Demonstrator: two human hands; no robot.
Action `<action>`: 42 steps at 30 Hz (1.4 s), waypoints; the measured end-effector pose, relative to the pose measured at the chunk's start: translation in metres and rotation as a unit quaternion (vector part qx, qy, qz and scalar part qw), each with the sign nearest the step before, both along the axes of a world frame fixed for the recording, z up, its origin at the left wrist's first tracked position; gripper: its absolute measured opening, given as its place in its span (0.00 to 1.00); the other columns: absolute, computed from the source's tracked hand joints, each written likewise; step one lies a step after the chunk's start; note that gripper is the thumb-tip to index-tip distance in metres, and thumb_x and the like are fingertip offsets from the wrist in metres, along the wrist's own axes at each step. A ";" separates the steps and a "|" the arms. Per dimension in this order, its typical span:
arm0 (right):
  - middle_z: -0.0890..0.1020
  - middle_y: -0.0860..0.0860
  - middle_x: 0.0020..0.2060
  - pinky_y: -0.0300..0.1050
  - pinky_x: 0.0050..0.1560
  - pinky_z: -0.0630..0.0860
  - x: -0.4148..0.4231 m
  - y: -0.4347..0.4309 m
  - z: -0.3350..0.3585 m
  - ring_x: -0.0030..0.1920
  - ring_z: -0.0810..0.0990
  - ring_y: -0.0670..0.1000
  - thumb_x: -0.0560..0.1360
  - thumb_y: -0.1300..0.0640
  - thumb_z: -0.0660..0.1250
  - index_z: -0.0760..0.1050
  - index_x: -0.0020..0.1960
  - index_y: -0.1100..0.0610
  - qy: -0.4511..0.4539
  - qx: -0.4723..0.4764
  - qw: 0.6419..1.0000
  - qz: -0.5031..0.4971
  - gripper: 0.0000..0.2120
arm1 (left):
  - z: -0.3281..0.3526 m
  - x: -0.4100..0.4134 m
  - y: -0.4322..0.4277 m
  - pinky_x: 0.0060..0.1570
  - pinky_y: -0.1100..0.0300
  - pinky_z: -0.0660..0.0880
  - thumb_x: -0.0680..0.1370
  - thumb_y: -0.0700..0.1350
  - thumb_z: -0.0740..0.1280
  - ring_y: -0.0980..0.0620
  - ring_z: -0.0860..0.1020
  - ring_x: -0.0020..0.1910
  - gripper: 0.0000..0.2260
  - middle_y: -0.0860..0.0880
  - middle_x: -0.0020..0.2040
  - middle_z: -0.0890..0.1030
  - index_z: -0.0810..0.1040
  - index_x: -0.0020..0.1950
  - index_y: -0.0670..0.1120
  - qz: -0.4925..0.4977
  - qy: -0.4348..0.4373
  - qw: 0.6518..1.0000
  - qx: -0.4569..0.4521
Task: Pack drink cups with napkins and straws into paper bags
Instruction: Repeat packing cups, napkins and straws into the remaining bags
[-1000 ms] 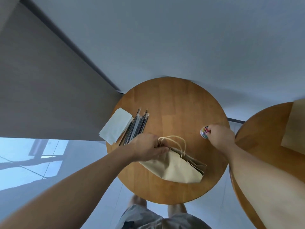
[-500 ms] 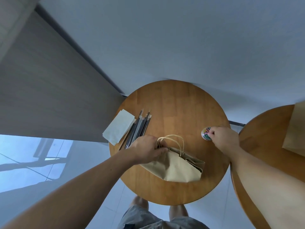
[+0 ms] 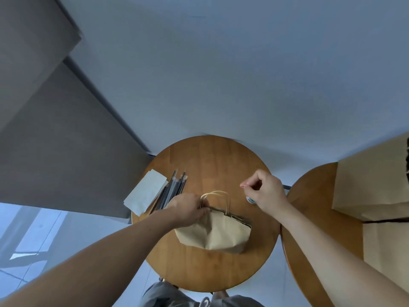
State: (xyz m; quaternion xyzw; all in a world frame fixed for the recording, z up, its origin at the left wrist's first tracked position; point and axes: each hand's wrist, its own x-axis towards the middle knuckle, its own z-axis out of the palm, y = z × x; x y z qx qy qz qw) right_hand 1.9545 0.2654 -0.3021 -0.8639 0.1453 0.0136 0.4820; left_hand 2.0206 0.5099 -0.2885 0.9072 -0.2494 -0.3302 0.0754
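Tan paper bag (image 3: 219, 233), mouth gripped by left fingers (image 3: 200, 209), right fingers (image 3: 251, 183) pinching sticker (image 3: 243, 185)

The person has two bare arms. The left arm (image 3: 99, 258) looks very wide at the bottom corner and gets thinner up to the wrist. The right arm (image 3: 332, 251) looks the same way on the other side. The left hand (image 3: 188, 207) and the right hand (image 3: 265, 191) are bare too, with small bumps at the knuckles. Low down in the middle there is grey cloth (image 3: 163, 294) with soft folds. A small white bit (image 3: 205, 302) sits on it, too blurry to tell what it is
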 end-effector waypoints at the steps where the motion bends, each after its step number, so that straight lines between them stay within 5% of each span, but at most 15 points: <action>1: 0.83 0.34 0.40 0.48 0.44 0.80 -0.002 0.006 0.015 0.44 0.82 0.40 0.68 0.48 0.68 0.74 0.38 0.44 -0.011 -0.005 1.000 0.025 0.03 | 0.001 0.000 -0.001 0.28 0.64 0.63 0.81 0.56 0.63 0.62 0.69 0.30 0.18 0.60 0.30 0.71 0.67 0.31 0.58 -0.003 0.000 1.000 -0.001; 7: 0.83 0.40 0.38 0.35 0.40 0.77 -0.030 0.055 0.069 0.42 0.81 0.41 0.72 0.56 0.71 0.78 0.41 0.47 0.005 -0.027 0.990 0.135 0.05 | 0.012 0.003 0.001 0.42 0.55 0.78 0.82 0.56 0.59 0.49 0.80 0.44 0.15 0.52 0.41 0.82 0.82 0.52 0.52 -0.067 0.003 0.998 0.015; 13: 0.83 0.49 0.40 0.50 0.43 0.77 -0.051 0.095 0.045 0.41 0.80 0.50 0.78 0.54 0.64 0.76 0.48 0.52 0.051 -0.171 0.973 0.147 0.03 | 0.003 -0.005 0.010 0.28 0.57 0.63 0.83 0.58 0.56 0.48 0.71 0.34 0.20 0.53 0.30 0.68 0.66 0.33 0.52 -0.096 -0.036 0.995 0.019; 19: 0.83 0.50 0.41 0.50 0.39 0.77 -0.046 0.098 0.027 0.40 0.81 0.53 0.79 0.52 0.63 0.77 0.49 0.54 -0.011 -0.263 0.956 0.128 0.07 | -0.006 -0.011 0.019 0.35 0.54 0.67 0.84 0.54 0.53 0.45 0.73 0.35 0.15 0.49 0.37 0.76 0.71 0.42 0.49 -0.155 -0.062 0.986 -0.027; 22: 0.84 0.50 0.42 0.51 0.40 0.78 -0.048 0.096 0.023 0.41 0.82 0.52 0.79 0.52 0.62 0.79 0.50 0.55 -0.015 -0.265 0.953 0.145 0.09 | -0.007 -0.014 0.020 0.37 0.55 0.67 0.82 0.52 0.56 0.42 0.79 0.44 0.12 0.47 0.48 0.82 0.76 0.58 0.53 -0.165 -0.058 0.982 -0.065; 28: 0.84 0.45 0.39 0.38 0.36 0.77 -0.053 0.089 0.027 0.37 0.82 0.45 0.75 0.57 0.70 0.81 0.47 0.52 -0.068 -0.238 0.959 0.136 0.02 | -0.006 -0.024 0.009 0.38 0.56 0.70 0.79 0.57 0.61 0.43 0.81 0.48 0.13 0.48 0.49 0.82 0.77 0.55 0.50 -0.140 -0.094 0.985 -0.043; 36: 0.85 0.45 0.41 0.40 0.40 0.80 -0.063 0.085 0.027 0.40 0.83 0.44 0.76 0.57 0.70 0.82 0.49 0.54 -0.115 -0.188 0.964 0.149 0.03 | -0.006 -0.042 0.014 0.37 0.58 0.62 0.82 0.57 0.58 0.46 0.79 0.44 0.15 0.51 0.47 0.81 0.81 0.52 0.52 -0.160 -0.187 0.963 -0.107; 42: 0.84 0.49 0.36 0.47 0.32 0.79 -0.061 0.088 0.027 0.34 0.82 0.50 0.76 0.58 0.70 0.82 0.45 0.56 -0.135 -0.208 0.955 0.164 0.03 | -0.004 -0.051 0.019 0.42 0.56 0.67 0.82 0.53 0.57 0.45 0.79 0.45 0.13 0.51 0.49 0.82 0.79 0.57 0.53 -0.157 -0.193 0.964 -0.097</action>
